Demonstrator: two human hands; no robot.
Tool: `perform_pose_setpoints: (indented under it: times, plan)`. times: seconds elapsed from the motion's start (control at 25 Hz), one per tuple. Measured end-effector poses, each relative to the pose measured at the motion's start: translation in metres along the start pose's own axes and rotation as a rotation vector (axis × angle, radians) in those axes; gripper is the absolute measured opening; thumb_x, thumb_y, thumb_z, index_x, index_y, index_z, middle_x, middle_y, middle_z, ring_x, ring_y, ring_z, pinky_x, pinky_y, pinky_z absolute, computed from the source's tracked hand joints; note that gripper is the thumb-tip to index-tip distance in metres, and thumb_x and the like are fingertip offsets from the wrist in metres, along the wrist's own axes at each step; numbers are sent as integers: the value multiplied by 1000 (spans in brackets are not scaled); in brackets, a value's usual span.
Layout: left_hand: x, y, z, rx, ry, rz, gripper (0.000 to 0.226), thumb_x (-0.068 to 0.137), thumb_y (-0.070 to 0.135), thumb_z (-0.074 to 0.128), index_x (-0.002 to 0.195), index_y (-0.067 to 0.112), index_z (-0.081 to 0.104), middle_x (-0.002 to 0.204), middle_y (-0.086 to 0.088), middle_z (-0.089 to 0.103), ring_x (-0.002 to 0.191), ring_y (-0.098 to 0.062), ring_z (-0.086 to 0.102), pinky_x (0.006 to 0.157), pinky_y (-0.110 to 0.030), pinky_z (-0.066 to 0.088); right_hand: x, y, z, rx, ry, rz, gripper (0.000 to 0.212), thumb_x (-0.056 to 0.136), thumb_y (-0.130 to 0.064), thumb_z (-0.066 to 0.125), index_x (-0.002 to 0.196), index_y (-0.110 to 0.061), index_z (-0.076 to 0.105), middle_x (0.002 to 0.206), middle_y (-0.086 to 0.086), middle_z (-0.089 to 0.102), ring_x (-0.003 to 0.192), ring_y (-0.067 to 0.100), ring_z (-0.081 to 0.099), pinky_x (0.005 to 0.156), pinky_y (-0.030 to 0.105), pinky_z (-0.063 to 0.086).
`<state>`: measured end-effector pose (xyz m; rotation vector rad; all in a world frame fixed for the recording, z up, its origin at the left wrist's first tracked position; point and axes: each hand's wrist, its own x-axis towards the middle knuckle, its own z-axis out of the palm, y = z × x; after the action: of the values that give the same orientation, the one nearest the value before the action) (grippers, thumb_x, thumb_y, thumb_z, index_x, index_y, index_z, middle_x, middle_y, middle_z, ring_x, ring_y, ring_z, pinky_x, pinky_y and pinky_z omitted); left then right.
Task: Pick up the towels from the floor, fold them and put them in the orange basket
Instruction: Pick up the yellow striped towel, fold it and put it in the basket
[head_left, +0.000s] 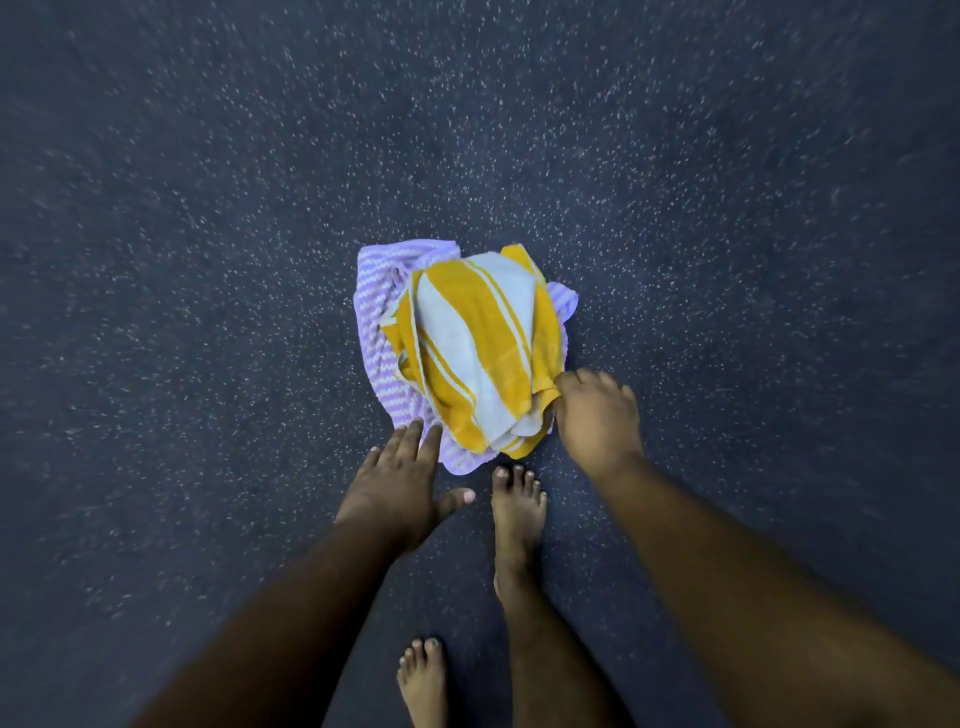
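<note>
1. Head view, looking straight down: two crumpled towels lie in one heap on the dark speckled floor (208, 260), just ahead of my bare feet (517, 514).
2. On top sits the yellow-and-white striped towel (478, 343); the purple-and-white striped towel (374, 306) lies under it, showing at the far left corner, along the left side and at the near edge.
3. My right hand (597, 415) is at the near right edge of the yellow towel, fingers curled down into the cloth. It looks like a pinch on a corner, though the fingertips are hidden under the hand, so I can't be certain how much cloth I hold.
4. My left hand (400, 483) is spread flat with straight fingers, holding nothing, its fingertips at the near edge of the purple towel, touching or just short of it.
5. The orange basket is not in view, so nothing is put away yet; I judge the task is at its very start, with the first pick-up in hand.
6. To do this step well, I should lift only the yellow towel, drawing it up by the pinched edge so the purple one stays on the floor.
7. My left hand should find a second corner of that same towel, so it hangs open and folds cleanly.
</note>
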<state>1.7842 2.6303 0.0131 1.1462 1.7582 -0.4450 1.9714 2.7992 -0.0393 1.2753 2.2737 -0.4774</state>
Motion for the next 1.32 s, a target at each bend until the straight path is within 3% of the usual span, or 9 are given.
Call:
perform_pose_setpoints:
  times: [0.2, 0.4, 0.64, 0.72, 0.8, 0.88, 0.96, 1.16, 1.32]
  plan:
    - [-74, 26, -70, 49, 47, 49, 99, 92, 77, 35, 163, 21, -4, 171, -5, -5, 158, -22, -1, 126, -44, 9, -63, -8, -76, 230, 20, 72, 20, 96, -27, 58, 111, -16, 66, 111, 7, 67, 106, 33, 58, 85, 43, 45]
    - [-201, 44, -128, 128, 83, 109, 101, 90, 80, 33, 163, 20, -2, 171, -6, -2, 157, -23, 3, 126, -44, 10, -179, -50, -169, 544, 85, 130, 14, 92, -28, 61, 96, -15, 66, 100, 11, 69, 99, 37, 58, 79, 43, 46]
    - [-348, 39, -145, 273, 117, 243, 141, 48, 101, -11, 163, 20, -1, 171, -7, -3, 158, -23, 2, 125, -45, 10, -351, -78, -248, 630, 268, 302, 14, 96, -32, 60, 97, -20, 66, 101, 8, 71, 103, 32, 59, 85, 42, 48]
    - [-390, 39, -141, 329, 119, 296, 133, 56, 100, -2, 163, 20, -1, 171, -8, -4, 158, -24, 2, 125, -45, 9, -414, -83, -251, 653, 338, 409, 13, 97, -32, 58, 95, -21, 65, 100, 7, 71, 103, 32, 60, 84, 41, 49]
    - [-436, 42, -134, 403, 146, 387, 110, 81, 89, 24, 163, 20, -3, 171, -8, -6, 158, -24, -1, 126, -45, 8, -480, -93, -250, 713, 432, 523, 12, 97, -32, 59, 94, -21, 64, 100, 6, 72, 102, 33, 60, 83, 41, 49]
    - [-479, 46, -122, 465, 128, 466, 107, 86, 85, 35, 163, 20, -4, 171, -8, -8, 158, -24, -3, 127, -46, 9, -541, -106, -246, 764, 516, 615, 13, 97, -32, 59, 93, -21, 65, 99, 6, 72, 102, 33, 61, 83, 41, 48]
    - [-516, 56, -106, 578, 118, 530, 123, 68, 97, 17, 163, 21, -5, 170, -7, -10, 158, -24, -4, 126, -47, 9, -600, -117, -241, 805, 584, 711, 15, 98, -32, 58, 94, -20, 65, 100, 6, 72, 103, 32, 61, 83, 40, 48]
    - [-591, 107, -52, 763, 96, 726, 156, 32, 104, -19, 163, 20, -4, 170, -7, -9, 158, -23, -3, 126, -46, 11, -749, -116, -212, 865, 743, 949, 19, 100, -36, 53, 92, -20, 61, 98, 5, 70, 103, 30, 60, 84, 41, 48]
    - [-658, 175, 17, 855, 135, 906, 148, 40, 102, -15, 163, 21, -4, 171, -5, -9, 158, -24, -3, 125, -46, 11, -885, -100, -174, 841, 879, 1135, 18, 100, -35, 52, 90, -21, 58, 96, 4, 69, 101, 29, 60, 78, 38, 45]
